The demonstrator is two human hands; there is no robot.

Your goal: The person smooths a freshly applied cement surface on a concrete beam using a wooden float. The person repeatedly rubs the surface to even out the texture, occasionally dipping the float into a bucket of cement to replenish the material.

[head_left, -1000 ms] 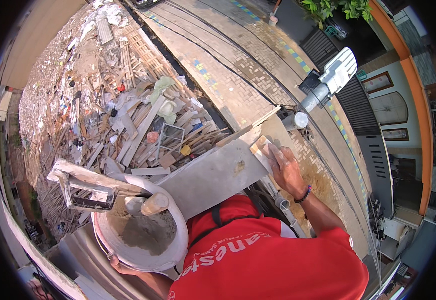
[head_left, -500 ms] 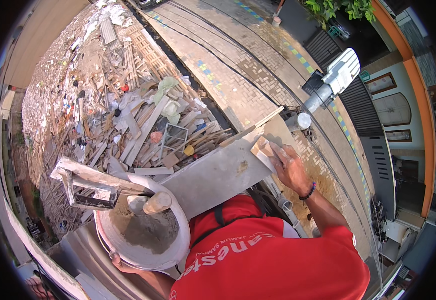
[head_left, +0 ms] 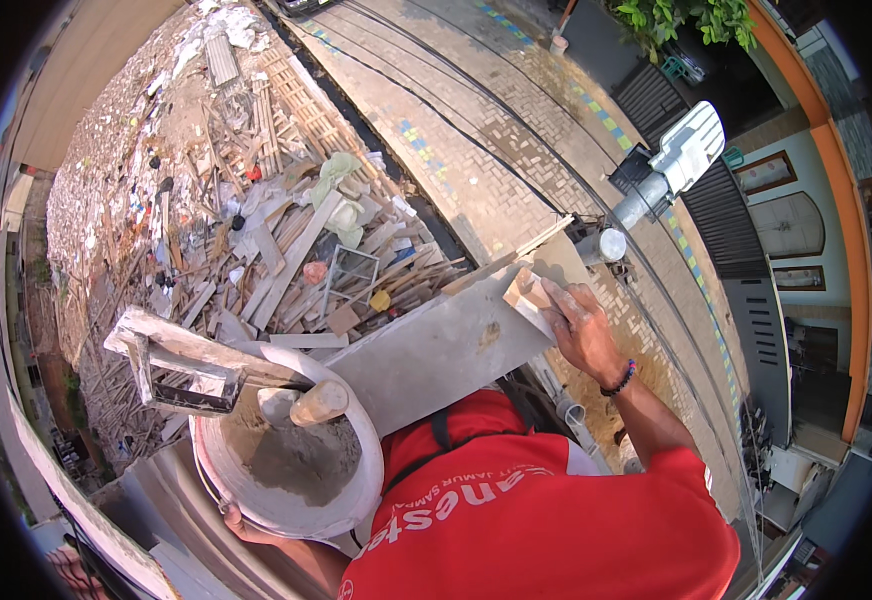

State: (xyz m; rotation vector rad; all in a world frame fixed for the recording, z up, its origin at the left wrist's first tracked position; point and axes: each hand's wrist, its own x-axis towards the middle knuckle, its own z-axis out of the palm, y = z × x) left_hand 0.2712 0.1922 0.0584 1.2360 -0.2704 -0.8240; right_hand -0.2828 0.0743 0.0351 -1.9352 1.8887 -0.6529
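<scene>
My right hand, with a dark beaded bracelet at the wrist, is closed on a small sanding block with a pale side and a tan face. The block rests against the smooth grey wall top, near its far right end. At the lower left, my left hand curls its fingers at the near side of a whitish bucket; its palm is hidden below. Grey mortar lies inside the bucket. A rounded wooden handle sticks up from it, and a worn plastering float lies across the rim.
Beyond the wall top, far below, spreads a heap of planks and rubbish. A street lamp on a pole and several cables stand close on the right, over a paved street. Corrugated sheeting runs under the bucket.
The whole view has shifted very slightly. Both hands keep their places, the right one on the block at the wall top and the left one at the bucket.
</scene>
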